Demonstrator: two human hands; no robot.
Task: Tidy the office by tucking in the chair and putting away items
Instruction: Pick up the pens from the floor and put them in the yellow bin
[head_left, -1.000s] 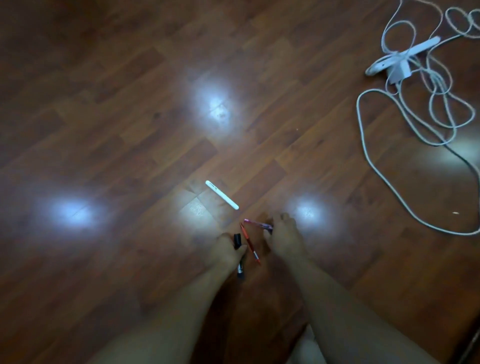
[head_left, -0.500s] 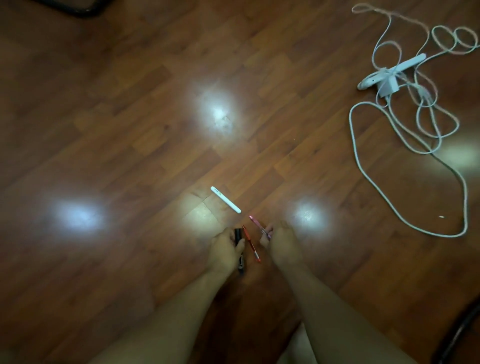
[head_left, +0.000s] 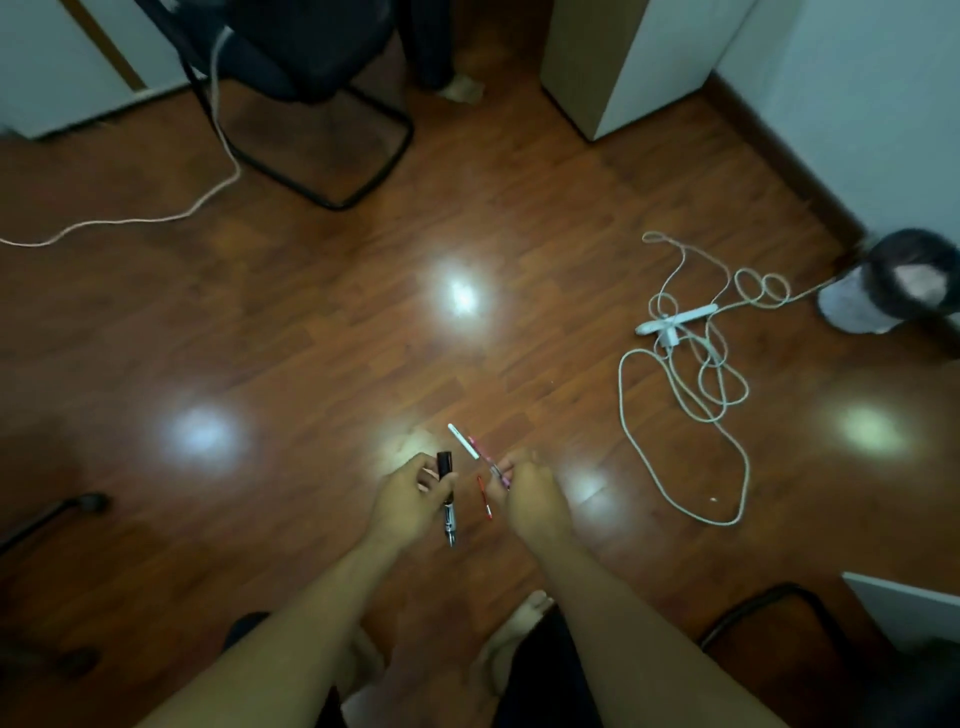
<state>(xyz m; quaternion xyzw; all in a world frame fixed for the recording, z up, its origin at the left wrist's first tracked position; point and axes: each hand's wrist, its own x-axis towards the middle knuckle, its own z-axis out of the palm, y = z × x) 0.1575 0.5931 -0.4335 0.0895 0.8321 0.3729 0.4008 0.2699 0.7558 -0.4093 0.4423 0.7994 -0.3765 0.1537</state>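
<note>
My left hand (head_left: 410, 501) is shut on a black pen (head_left: 447, 493), its cap pointing away from me and its tip toward me. My right hand (head_left: 530, 499) pinches a pink pen (head_left: 483, 457) that sticks out up and to the left. A red pen (head_left: 484, 498) shows between the two hands; whether it lies on the floor or is held I cannot tell. A white pen (head_left: 462, 440) lies on the wooden floor just beyond the hands. A black chair (head_left: 311, 78) stands at the top, away from the desks.
A tangled white cable with a power strip (head_left: 678, 319) lies on the floor at right. A bin with a dark liner (head_left: 883, 291) stands by the right wall. Another cable (head_left: 156, 218) runs from the chair to the left. A white cabinet (head_left: 639, 57) and someone's bare foot (head_left: 462, 88) are at the top.
The view has pulled up and back from the floor, showing the chair, cabinet and bin. Both hands have lifted, the left with the black pen, the right with the pink pen.
</note>
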